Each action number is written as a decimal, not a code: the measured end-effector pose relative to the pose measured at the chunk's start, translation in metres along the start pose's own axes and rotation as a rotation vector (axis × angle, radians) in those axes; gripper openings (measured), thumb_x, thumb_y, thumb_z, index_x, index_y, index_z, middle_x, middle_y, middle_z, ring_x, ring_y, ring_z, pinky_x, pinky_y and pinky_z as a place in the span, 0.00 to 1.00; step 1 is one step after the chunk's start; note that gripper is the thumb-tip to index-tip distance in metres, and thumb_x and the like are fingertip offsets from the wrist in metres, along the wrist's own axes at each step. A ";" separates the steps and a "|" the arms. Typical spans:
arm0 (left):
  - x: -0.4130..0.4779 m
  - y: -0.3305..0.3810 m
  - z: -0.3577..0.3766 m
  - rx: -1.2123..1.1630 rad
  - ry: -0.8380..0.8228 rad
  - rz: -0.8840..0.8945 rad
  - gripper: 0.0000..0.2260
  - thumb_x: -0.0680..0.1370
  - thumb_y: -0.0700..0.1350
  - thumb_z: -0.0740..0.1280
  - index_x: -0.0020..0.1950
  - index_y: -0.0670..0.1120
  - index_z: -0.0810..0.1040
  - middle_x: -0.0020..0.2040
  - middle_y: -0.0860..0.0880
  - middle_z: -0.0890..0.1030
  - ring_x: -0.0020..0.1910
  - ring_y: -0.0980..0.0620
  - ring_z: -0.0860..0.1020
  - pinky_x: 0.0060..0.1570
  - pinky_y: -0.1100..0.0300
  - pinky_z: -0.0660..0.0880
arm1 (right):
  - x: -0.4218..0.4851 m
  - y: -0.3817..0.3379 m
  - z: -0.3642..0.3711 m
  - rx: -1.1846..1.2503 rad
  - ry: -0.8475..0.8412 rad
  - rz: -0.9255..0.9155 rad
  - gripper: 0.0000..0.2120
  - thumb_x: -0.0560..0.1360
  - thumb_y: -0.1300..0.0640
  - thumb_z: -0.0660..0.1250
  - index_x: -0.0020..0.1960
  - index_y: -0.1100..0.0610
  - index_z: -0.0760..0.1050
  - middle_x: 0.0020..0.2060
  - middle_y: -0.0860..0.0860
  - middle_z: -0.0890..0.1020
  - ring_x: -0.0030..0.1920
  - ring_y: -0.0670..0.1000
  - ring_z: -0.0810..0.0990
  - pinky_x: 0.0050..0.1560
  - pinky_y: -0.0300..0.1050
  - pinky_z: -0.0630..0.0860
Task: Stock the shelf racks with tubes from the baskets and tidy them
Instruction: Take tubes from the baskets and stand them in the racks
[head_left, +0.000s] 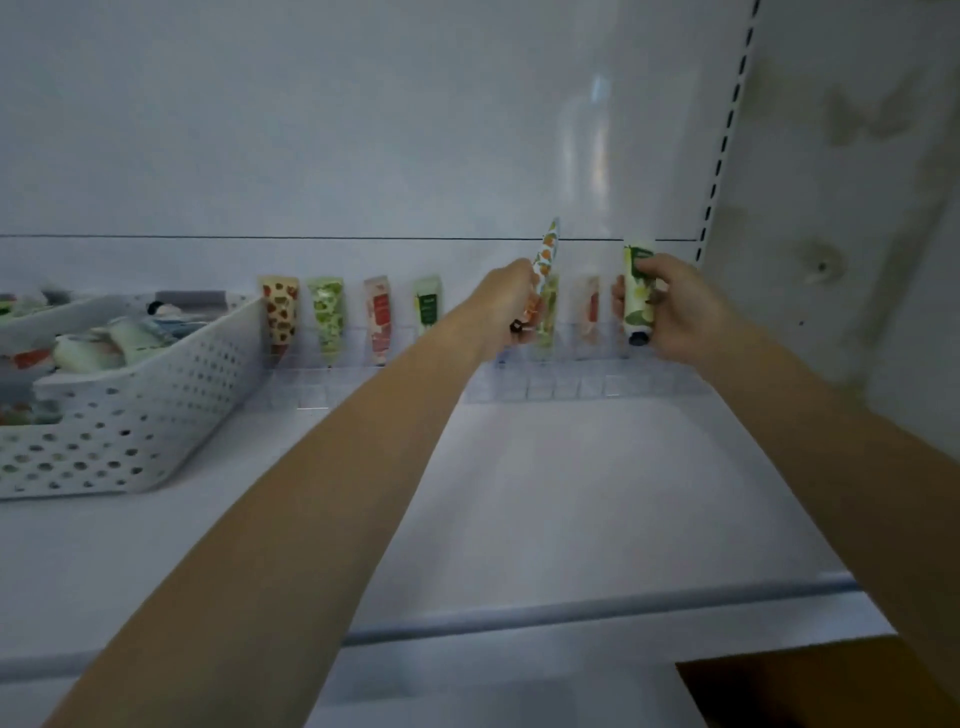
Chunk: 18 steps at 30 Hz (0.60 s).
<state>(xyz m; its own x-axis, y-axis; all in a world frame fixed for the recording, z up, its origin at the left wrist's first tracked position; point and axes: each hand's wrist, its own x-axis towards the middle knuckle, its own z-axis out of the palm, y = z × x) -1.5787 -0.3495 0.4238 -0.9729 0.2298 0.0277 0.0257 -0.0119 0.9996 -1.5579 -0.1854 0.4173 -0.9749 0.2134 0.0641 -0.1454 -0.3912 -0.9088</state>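
Note:
My left hand (506, 306) grips an orange-patterned tube (546, 265), tilted with its crimped end up, over the clear rack (571, 387) at the back of the shelf. My right hand (675, 312) holds a green-and-white tube (638, 291) upright, black cap down, near the rack's right end. Several tubes stand cap down in the rack: a strawberry one (280, 314), a light green one (327, 317), a red one (379, 317) and a green one (427, 306). Two more tubes behind my hands are blurred.
A white perforated basket (130, 415) holding several tubes sits at the left of the white shelf (571, 493), with a second basket (31, 317) behind it. A slotted upright (727, 130) bounds the right side. A brown box corner (805, 686) shows at the bottom right.

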 end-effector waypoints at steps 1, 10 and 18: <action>0.008 -0.001 0.013 -0.006 0.009 0.016 0.10 0.78 0.41 0.56 0.37 0.45 0.68 0.31 0.48 0.69 0.27 0.53 0.67 0.32 0.63 0.64 | 0.009 -0.007 -0.013 -0.011 0.025 -0.029 0.08 0.79 0.58 0.58 0.42 0.60 0.71 0.28 0.52 0.78 0.25 0.46 0.78 0.28 0.36 0.76; 0.048 -0.022 0.083 0.045 0.034 0.199 0.06 0.77 0.41 0.66 0.51 0.42 0.71 0.40 0.45 0.76 0.34 0.49 0.75 0.38 0.52 0.77 | 0.063 -0.028 -0.083 -0.064 0.103 -0.267 0.03 0.79 0.60 0.60 0.47 0.56 0.72 0.35 0.51 0.74 0.28 0.45 0.75 0.29 0.38 0.74; 0.055 -0.056 0.110 0.143 0.113 0.341 0.08 0.74 0.41 0.69 0.44 0.44 0.69 0.38 0.52 0.75 0.37 0.56 0.76 0.35 0.64 0.77 | 0.076 -0.006 -0.111 -0.208 0.185 -0.334 0.12 0.76 0.63 0.64 0.59 0.58 0.70 0.48 0.53 0.79 0.42 0.50 0.79 0.42 0.43 0.79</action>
<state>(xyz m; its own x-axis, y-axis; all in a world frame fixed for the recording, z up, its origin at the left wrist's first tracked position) -1.6084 -0.2293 0.3704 -0.9220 0.1276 0.3657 0.3760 0.0684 0.9241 -1.6125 -0.0679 0.3816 -0.8307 0.4618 0.3109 -0.3921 -0.0887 -0.9156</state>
